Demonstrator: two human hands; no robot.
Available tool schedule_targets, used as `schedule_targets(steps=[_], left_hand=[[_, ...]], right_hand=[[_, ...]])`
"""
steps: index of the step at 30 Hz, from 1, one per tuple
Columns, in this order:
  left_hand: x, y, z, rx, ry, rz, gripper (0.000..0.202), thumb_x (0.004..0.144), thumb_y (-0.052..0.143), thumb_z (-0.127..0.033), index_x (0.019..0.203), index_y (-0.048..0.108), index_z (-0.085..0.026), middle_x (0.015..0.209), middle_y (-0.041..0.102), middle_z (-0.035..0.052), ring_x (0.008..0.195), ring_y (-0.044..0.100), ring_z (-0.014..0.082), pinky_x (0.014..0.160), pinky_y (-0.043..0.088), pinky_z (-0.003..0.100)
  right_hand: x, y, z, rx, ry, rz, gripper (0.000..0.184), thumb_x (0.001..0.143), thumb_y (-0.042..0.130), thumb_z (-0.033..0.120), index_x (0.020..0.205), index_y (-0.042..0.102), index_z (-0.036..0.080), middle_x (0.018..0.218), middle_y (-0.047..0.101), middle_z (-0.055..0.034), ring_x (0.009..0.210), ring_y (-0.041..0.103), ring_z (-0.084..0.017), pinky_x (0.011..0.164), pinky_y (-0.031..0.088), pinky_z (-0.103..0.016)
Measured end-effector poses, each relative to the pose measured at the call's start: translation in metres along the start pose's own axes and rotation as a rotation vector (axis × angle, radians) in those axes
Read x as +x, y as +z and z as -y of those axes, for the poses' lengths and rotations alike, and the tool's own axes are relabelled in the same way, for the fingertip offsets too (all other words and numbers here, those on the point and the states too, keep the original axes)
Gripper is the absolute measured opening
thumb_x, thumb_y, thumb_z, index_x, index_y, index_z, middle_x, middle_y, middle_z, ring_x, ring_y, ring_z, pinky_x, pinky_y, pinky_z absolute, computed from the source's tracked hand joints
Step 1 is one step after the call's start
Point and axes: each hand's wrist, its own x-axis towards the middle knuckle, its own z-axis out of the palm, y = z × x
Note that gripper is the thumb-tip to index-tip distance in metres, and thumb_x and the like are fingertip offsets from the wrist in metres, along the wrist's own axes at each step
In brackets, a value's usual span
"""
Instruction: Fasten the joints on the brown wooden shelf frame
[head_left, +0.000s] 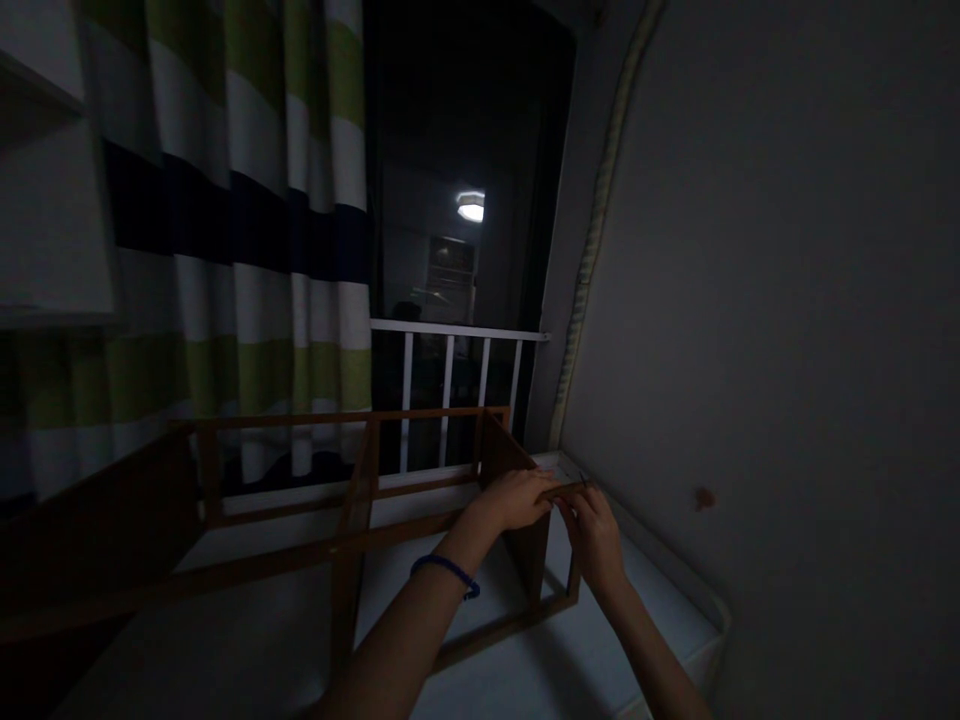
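— What was I working on there?

— The big wooden frame, a shelf-like rack lying on its side across the white bed. Both my hands were at its right end panel: the left hand lay over the panel's top edge, fingers curled down on it, and the right hand pinched the thin top rail just beside it. Each grip was closed on the wood, the two nearly touching.

— How should that hold have gone?

— I judged it best to keep the panel square and steady with the left, and press or pull only lightly with the right, since the rail looked slim.

— Anything in the way?

— The wall stood close on the right, the striped curtain and dark window with its white railing behind. The room was dim, so small joints were hard to see. A blue band sat on my left wrist.
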Motion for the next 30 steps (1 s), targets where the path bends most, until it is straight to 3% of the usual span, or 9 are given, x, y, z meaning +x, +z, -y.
schedule_targets(steps=[6,10,19,25,30], left_hand=[[-0.002,-0.001,-0.009,0.121,-0.047,-0.056,0.023,0.086,0.033,-0.025,0.105,0.046,-0.025,0.104,0.061,0.0016,0.094,0.06,0.0205,0.074,0.049,0.032],[-0.002,0.001,-0.009,0.176,-0.035,-0.064,0.02,0.087,0.03,-0.026,0.101,0.044,-0.025,0.098,0.061,0.001,0.089,0.061,0.021,0.069,0.049,0.031],[-0.004,-0.002,-0.011,0.156,0.005,-0.058,0.02,0.087,0.032,-0.022,0.102,0.044,-0.024,0.103,0.059,0.0022,0.094,0.059,0.0195,0.073,0.048,0.03],[-0.004,-0.006,-0.013,0.087,0.007,-0.025,0.019,0.087,0.034,-0.02,0.099,0.048,-0.025,0.105,0.059,0.0012,0.098,0.057,0.0175,0.079,0.046,0.029],[-0.004,-0.004,-0.011,0.082,0.008,-0.048,0.019,0.087,0.034,-0.02,0.097,0.049,-0.025,0.103,0.059,0.0009,0.096,0.058,0.018,0.078,0.046,0.029]], right_hand=[[0.0,0.0,-0.002,0.082,0.025,-0.013,0.019,0.088,0.042,0.031,0.087,0.058,0.02,0.085,0.056,-0.0049,0.082,0.052,-0.017,0.073,0.045,-0.032],[-0.001,-0.001,-0.003,0.125,0.046,-0.014,0.019,0.087,0.042,0.031,0.088,0.058,0.021,0.086,0.056,-0.0047,0.083,0.052,-0.017,0.074,0.045,-0.033],[-0.002,-0.002,0.001,0.203,0.146,-0.032,0.023,0.087,0.043,0.036,0.086,0.059,0.021,0.086,0.058,-0.0048,0.08,0.054,-0.016,0.072,0.045,-0.03],[-0.006,0.001,0.001,0.211,0.227,-0.052,0.025,0.085,0.046,0.039,0.075,0.058,0.019,0.07,0.056,-0.0019,0.067,0.053,-0.015,0.06,0.042,-0.028],[-0.007,0.004,0.0,0.232,0.253,-0.059,0.026,0.085,0.045,0.039,0.074,0.058,0.019,0.073,0.056,-0.0027,0.068,0.053,-0.015,0.062,0.041,-0.028]])
